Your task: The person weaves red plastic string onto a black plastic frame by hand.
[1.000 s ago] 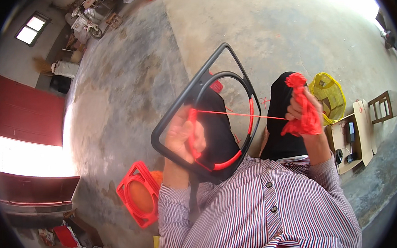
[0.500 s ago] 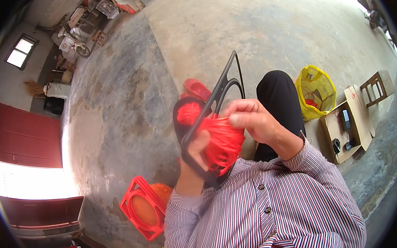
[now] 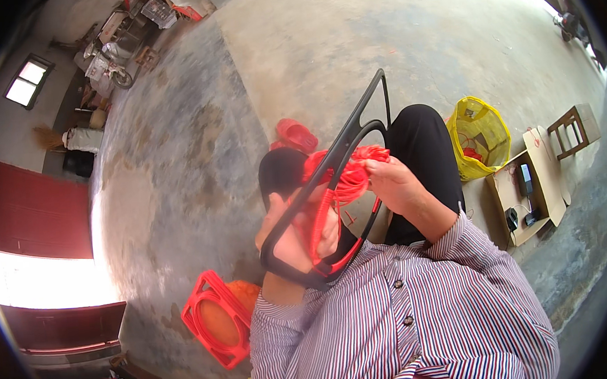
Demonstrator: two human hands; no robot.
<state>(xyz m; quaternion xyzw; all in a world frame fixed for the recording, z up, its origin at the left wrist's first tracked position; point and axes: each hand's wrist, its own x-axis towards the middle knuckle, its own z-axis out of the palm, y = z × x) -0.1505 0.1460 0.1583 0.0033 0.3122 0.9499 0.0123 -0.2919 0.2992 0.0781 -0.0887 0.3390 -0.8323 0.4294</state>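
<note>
A black, bent-tube frame (image 3: 348, 139) stands tilted above my lap, with red cord wound round part of its lower bars. My left hand (image 3: 293, 246) is closed round the frame's lower left side, some fingers showing through the opening. Between thumb and fingers, my right hand (image 3: 397, 182) grips a loose bundle of red cord (image 3: 359, 164). The bundle passes behind the upper bars, and a strand runs down toward the left hand. What the left fingers press on is partly hidden by the bars.
A red shoe (image 3: 296, 136) shows beyond my dark-trousered knee. To the right are a yellow mesh basket (image 3: 462, 141) with red material inside, an open cardboard box (image 3: 528, 233) holding small devices, and a wooden stool (image 3: 584, 135). A red plastic seat frame (image 3: 245, 335) is at lower left.
The cord bundle has moved up and away from my body, from below the right hand to behind the upper bars. Red-wound lower bars now show. The frame has shifted slightly right.
</note>
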